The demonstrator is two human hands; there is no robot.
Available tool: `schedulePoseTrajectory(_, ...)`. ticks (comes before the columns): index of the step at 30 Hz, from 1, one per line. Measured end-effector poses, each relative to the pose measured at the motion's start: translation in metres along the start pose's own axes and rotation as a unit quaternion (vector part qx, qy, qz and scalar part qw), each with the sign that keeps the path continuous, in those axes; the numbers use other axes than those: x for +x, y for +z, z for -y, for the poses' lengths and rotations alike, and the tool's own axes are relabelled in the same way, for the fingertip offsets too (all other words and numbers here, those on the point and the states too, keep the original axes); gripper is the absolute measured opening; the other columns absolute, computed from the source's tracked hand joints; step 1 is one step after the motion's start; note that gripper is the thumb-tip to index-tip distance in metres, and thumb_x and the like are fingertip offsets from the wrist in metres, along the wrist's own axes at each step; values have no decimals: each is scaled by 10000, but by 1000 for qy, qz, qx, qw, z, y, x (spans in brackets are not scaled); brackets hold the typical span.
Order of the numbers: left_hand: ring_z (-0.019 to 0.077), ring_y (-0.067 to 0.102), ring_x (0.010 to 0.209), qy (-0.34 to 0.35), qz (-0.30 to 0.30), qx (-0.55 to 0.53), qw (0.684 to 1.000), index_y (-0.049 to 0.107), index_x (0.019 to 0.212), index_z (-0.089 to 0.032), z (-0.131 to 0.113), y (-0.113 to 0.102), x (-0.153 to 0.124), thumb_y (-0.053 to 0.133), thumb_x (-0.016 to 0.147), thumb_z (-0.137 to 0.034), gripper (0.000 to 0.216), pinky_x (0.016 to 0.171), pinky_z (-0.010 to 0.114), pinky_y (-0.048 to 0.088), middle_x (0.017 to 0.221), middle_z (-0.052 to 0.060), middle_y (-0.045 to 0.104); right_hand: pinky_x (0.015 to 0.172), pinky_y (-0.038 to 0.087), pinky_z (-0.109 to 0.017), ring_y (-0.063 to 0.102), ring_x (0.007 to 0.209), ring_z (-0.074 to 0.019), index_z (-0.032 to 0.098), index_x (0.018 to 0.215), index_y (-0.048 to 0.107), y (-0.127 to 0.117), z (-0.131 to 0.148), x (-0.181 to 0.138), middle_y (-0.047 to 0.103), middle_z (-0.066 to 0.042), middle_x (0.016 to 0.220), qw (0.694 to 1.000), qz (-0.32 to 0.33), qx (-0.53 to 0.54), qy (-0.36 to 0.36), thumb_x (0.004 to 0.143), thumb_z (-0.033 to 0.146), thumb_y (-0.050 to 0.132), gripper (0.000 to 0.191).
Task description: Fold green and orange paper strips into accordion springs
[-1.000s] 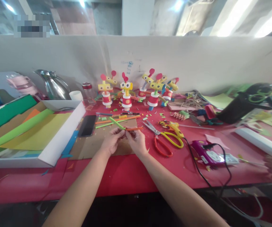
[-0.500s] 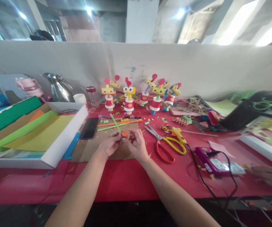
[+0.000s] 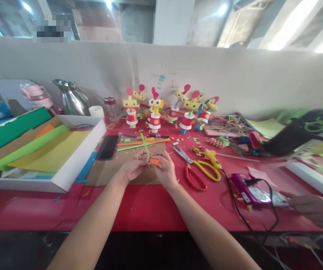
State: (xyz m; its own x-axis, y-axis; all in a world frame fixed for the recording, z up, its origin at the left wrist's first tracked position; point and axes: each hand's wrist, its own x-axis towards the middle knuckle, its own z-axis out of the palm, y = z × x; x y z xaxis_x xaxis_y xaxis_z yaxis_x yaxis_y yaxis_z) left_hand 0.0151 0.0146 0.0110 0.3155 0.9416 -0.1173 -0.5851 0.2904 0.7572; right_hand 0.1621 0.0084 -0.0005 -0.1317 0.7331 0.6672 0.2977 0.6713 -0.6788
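My left hand (image 3: 132, 169) and my right hand (image 3: 165, 170) meet over a brown cardboard sheet (image 3: 105, 174) on the red table. Both pinch the same folded paper strips: a green strip (image 3: 145, 144) sticks up and away from my fingers, and a short orange strip (image 3: 154, 162) shows between my thumbs. Both hands are closed on it. More green and orange strips (image 3: 139, 143) lie flat just beyond my hands.
A white box of coloured paper (image 3: 66, 178) stands left, a black phone (image 3: 107, 147) beside it. Scissors (image 3: 195, 173), a yellow glue gun (image 3: 208, 154) and a purple power strip (image 3: 248, 189) lie right. Paper-cup figures (image 3: 156, 112) line the back. Another person's hand (image 3: 316, 210) rests at far right.
The orange strip, which stuck out long to the right, has been folded short between my fingers. The green strip now points more upright. The other person's hand has come further in.
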Motion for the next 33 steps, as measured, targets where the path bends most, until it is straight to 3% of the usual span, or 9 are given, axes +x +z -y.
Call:
schedulePoseTrajectory(4,74,547,533,-21,19,5,1000,604,838,-162,1,2,-1,808,541,-90,367,578,217,467,615,-47,577,808,475,-363,574,870,-208,255,867,693,-2,1,-2,621,-50,917,999,-15,-24,-29,797,193,609,126)
schedulePoseTrajectory(7,70,533,502,-4,-11,-5,1000,597,783,-167,3,3,0,823,477,-63,394,550,199,456,534,-77,535,828,468,-378,572,887,-213,262,902,694,-1,-1,-3,624,-48,933,999,-3,-33,-35,793,160,597,178)
schedulePoseTrajectory(11,52,501,460,39,-63,-19,997,570,715,-177,5,5,2,823,448,-40,393,502,171,418,513,-94,530,808,494,-336,582,901,-199,268,991,682,3,-5,-2,602,-50,966,1000,-5,1,24,791,195,618,223)
schedulePoseTrajectory(17,87,574,569,124,-95,31,987,664,856,-168,4,7,5,830,546,-188,352,555,196,435,646,-21,657,631,494,-258,572,742,-152,248,1194,563,9,-6,0,595,-47,970,992,-38,64,106,719,335,718,507)
schedulePoseTrajectory(21,88,581,597,183,-185,38,965,695,738,-136,3,-2,12,821,534,-172,242,625,211,442,647,0,666,555,420,-222,510,602,-114,181,923,629,7,-4,0,593,-6,749,978,-65,108,167,824,403,580,248)
schedulePoseTrajectory(24,96,592,611,210,-224,11,952,674,662,-132,2,-8,14,792,555,-122,159,670,240,453,647,5,663,492,332,-209,420,519,-93,171,737,581,1,-2,0,491,35,589,970,-100,100,199,849,416,533,274)
schedulePoseTrajectory(29,128,639,652,162,-200,-81,963,606,627,-138,-6,-6,9,709,650,-43,142,734,288,482,658,21,670,477,282,-213,344,494,-85,175,668,535,-3,2,-1,384,59,536,976,-103,55,185,847,417,530,301)
schedulePoseTrajectory(33,151,661,663,100,-190,-133,968,570,662,-165,-9,-3,5,638,713,-16,172,716,300,503,647,32,675,500,358,-214,451,535,-99,178,779,606,5,7,6,527,18,648,985,-31,25,166,825,345,545,183)
